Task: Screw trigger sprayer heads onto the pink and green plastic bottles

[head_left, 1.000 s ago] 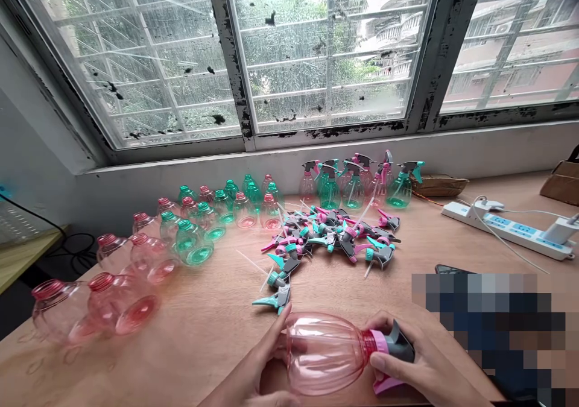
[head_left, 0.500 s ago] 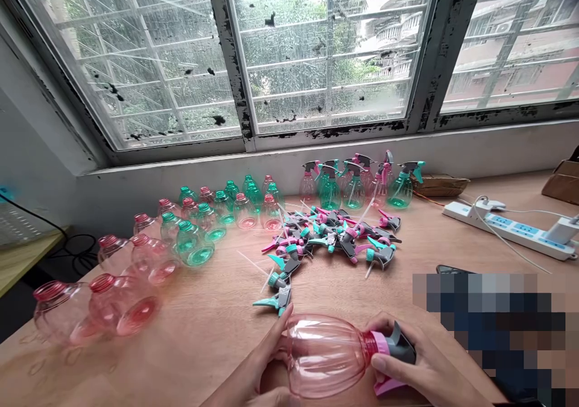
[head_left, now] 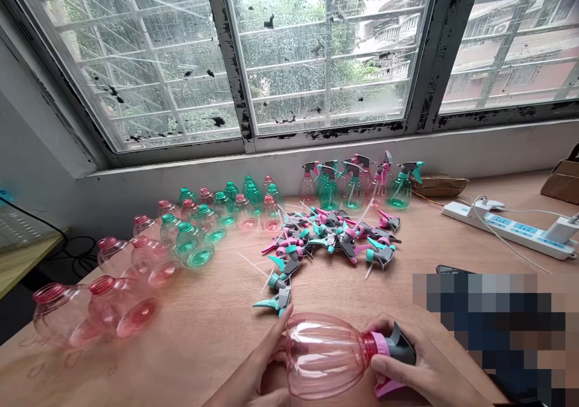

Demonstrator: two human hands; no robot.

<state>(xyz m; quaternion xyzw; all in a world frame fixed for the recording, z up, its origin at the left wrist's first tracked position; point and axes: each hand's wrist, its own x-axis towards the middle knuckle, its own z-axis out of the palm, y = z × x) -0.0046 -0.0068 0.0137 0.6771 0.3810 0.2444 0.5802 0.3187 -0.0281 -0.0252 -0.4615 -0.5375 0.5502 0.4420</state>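
Note:
A clear pink spray bottle (head_left: 325, 356) lies on its side between my hands, its neck to the right. My left hand (head_left: 269, 359) grips the base end, the thumb partly out of view at the bottom edge. On the neck sits a grey and pink trigger sprayer head (head_left: 400, 347). My right hand (head_left: 418, 362) is closed round that head, fingertips on its pink collar. Just beyond the bottle lies a loose teal and grey sprayer head (head_left: 278, 301). Behind it spreads a pile of pink, teal and grey sprayer heads (head_left: 332, 232) with thin tubes.
Several open pink bottles (head_left: 122, 307) and green bottles (head_left: 194, 247) stand at the left. Bottles with sprayer heads, among them a green one (head_left: 400, 193), line the window wall. A white power strip (head_left: 511, 229) with cables lies at the right, near a phone (head_left: 455, 269).
Almost nothing differs. The pink bottle has shifted very slightly to the left in my hands; both hands keep the same grip.

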